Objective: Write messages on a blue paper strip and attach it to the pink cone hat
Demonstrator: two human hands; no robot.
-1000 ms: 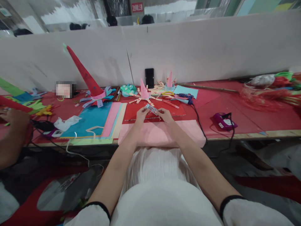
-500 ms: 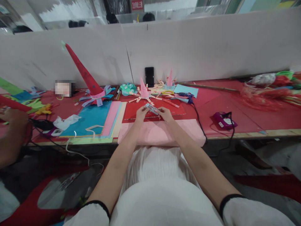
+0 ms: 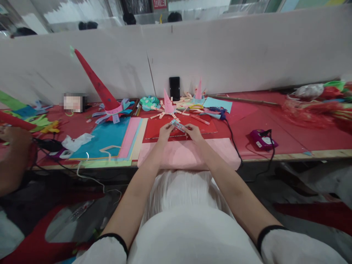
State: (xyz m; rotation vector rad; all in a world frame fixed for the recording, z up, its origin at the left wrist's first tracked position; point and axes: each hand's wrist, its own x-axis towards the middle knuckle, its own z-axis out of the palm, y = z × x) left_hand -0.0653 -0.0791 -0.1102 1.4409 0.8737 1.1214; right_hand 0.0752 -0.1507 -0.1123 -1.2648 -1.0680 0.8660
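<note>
Between my two hands is a small light-blue strip point(image 3: 178, 125) with reddish print, slanting down to the right. My left hand point(image 3: 165, 132) pinches its left end, and my right hand point(image 3: 193, 132) pinches its right end. Both hands hover over a red sheet point(image 3: 154, 128) at the edge of the pink cloth or pad point(image 3: 170, 156). Just beyond the strip stands a small pink cone point(image 3: 168, 104) with pale strips radiating from its base. A second pink cone point(image 3: 199, 91) sits farther back.
A tall red cone hat point(image 3: 96, 80) leans at left, behind blue, pink and cream sheets point(image 3: 110, 139). A black phone point(image 3: 174, 88) rests against the partition. To the right are a blue corded tool point(image 3: 218, 113) and a purple box point(image 3: 262, 139). Another person's hand point(image 3: 16, 137) works at far left.
The strip has turned slightly between my fingers, so its face shows differently. My hands stay in nearly the same place; the whole view has shifted a little.
</note>
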